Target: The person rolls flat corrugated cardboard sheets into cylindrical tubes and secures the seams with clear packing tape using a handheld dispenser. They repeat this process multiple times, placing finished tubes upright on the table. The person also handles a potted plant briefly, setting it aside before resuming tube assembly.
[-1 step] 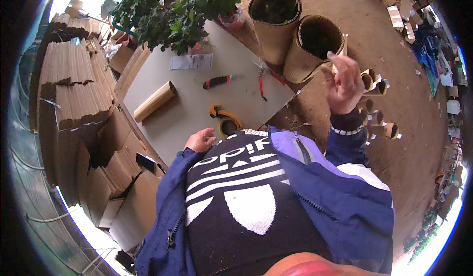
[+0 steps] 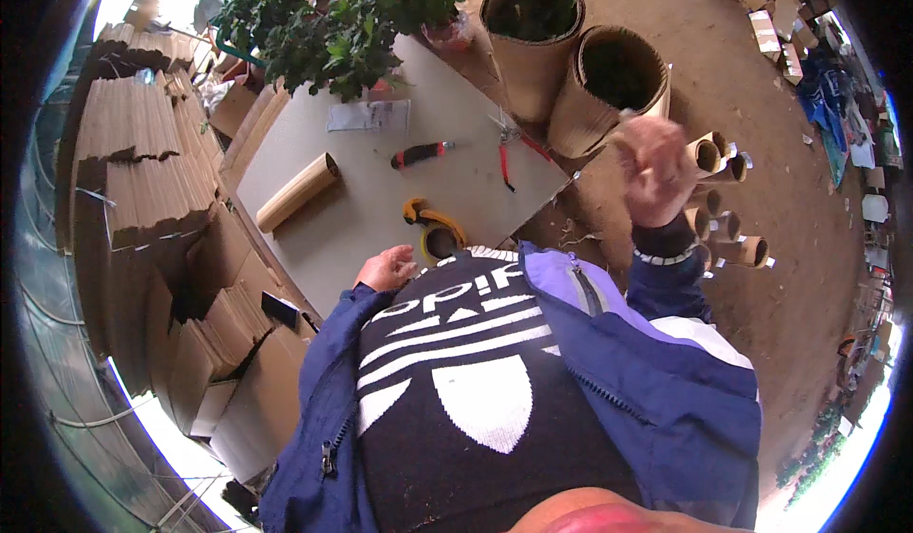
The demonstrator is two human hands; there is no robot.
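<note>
In the head view, the right hand (image 2: 654, 174) is hovering raised at the upper right of the frame, blurred, its fingers curling loosely in front of a large cardboard roll (image 2: 609, 91), and whether it is pinching anything cannot be told. The left hand (image 2: 385, 269) is resting loosely open and empty on the near edge of the table (image 2: 380, 219) at centre frame, just beside a yellow tape dispenser (image 2: 433, 231). Further up the table, a small cardboard tube (image 2: 298, 191), a red-handled knife (image 2: 420, 155) and red pliers (image 2: 509, 153) are lying apart from both hands.
</note>
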